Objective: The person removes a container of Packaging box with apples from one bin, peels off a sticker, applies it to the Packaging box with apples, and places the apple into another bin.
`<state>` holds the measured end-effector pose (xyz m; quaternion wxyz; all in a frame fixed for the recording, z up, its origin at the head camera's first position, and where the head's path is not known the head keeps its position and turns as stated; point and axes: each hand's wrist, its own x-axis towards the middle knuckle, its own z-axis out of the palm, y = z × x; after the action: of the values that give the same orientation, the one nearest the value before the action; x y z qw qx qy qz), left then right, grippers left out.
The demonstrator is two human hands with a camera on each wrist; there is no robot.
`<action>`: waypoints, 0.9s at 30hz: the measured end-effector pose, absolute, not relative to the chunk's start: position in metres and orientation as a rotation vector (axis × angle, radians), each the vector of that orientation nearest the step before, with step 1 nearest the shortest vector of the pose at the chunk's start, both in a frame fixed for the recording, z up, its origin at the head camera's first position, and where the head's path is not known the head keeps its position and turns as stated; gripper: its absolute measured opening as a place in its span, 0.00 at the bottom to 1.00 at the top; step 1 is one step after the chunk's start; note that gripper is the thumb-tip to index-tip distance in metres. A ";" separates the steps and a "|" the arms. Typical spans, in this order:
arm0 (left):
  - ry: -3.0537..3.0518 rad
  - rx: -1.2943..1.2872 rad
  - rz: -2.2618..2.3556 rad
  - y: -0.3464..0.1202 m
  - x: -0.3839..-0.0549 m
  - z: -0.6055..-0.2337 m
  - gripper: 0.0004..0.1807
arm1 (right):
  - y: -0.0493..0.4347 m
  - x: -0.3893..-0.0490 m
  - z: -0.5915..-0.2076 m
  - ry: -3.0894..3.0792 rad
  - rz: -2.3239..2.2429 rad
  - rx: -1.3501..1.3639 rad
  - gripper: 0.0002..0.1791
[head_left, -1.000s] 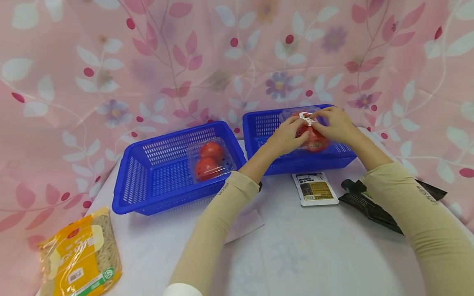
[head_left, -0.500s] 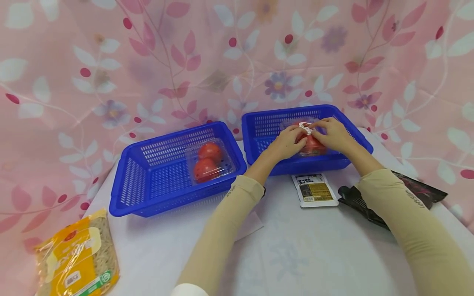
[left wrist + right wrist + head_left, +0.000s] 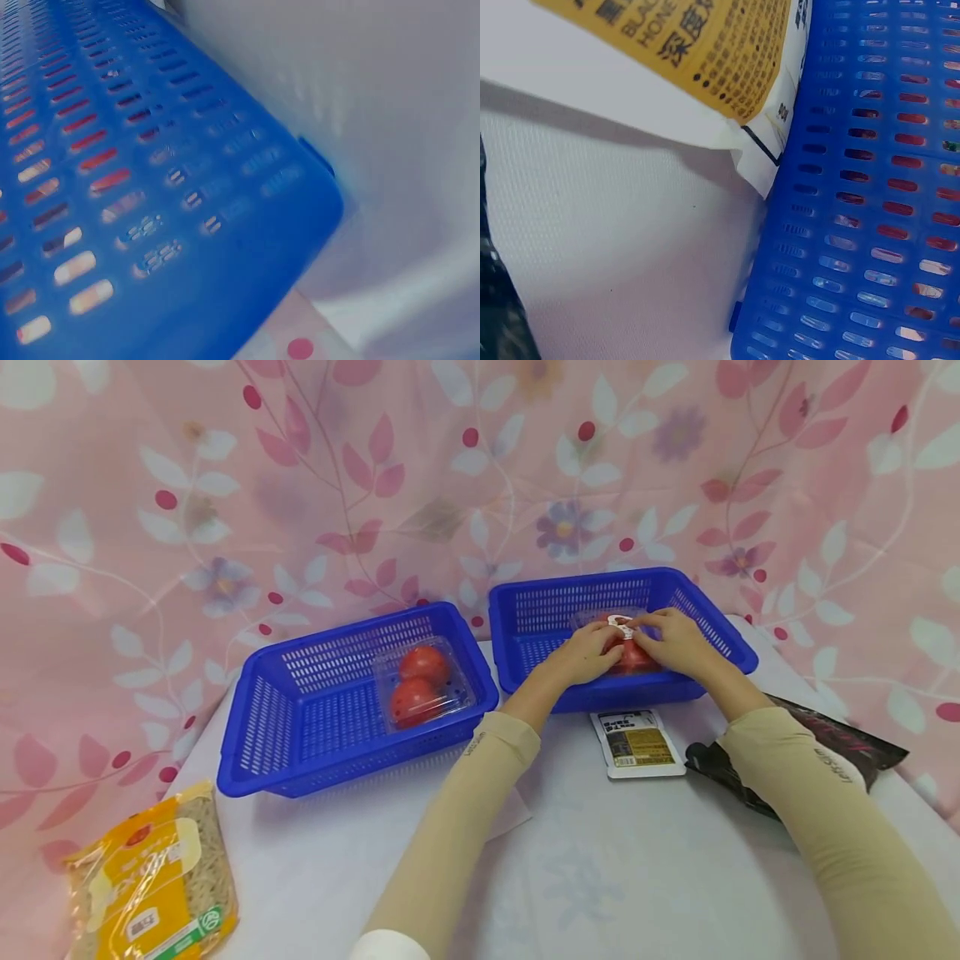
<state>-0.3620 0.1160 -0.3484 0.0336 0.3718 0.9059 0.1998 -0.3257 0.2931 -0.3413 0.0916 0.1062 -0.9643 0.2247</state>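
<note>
In the head view, a clear plastic box of tomatoes (image 3: pixel 634 658) with a white label on top sits down inside the right blue basket (image 3: pixel 600 700). My left hand (image 3: pixel 583 653) holds its left side, fingertips at the label. From the right, my right hand (image 3: pixel 677 642) grips the same box, its fingers bent over the top by the label. Both hands partly cover the box. Slotted blue basket walls fill much of the left wrist view (image 3: pixel 247 247) and the right wrist view (image 3: pixel 780 315), with red showing through the slots.
A second blue basket (image 3: pixel 258 727) on the left holds another clear box of tomatoes (image 3: pixel 423 667). A white and gold pouch (image 3: pixel 641 747) lies before the right basket. Black packages (image 3: pixel 742 781) lie under the right forearm; a yellow bag (image 3: pixel 153 877) lies front left.
Both hands have lowered the tomato box from above the right basket's rim down into the basket. They keep hold of it. The baskets and packages stay in place.
</note>
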 end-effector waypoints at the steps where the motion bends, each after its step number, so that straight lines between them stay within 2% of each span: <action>1: 2.781 1.154 0.588 0.116 -0.363 -0.348 0.22 | 0.293 -0.326 -0.341 -2.867 0.659 0.317 0.18; 11: 2.737 1.164 0.462 0.118 -0.363 -0.348 0.24 | 0.291 -0.328 -0.342 -2.931 0.625 0.325 0.18; 20: 2.866 1.099 0.443 0.108 -0.356 -0.341 0.17 | 0.287 -0.329 -0.337 -2.893 0.523 0.310 0.18; 27: 2.860 1.085 0.465 0.093 -0.349 -0.341 0.17 | 0.285 -0.321 -0.337 -2.857 0.545 0.250 0.18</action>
<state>-0.3494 0.0931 -0.3406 0.0237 0.3504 0.9242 0.1503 -0.3211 0.2847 -0.3369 0.1107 0.0851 -0.9727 0.1855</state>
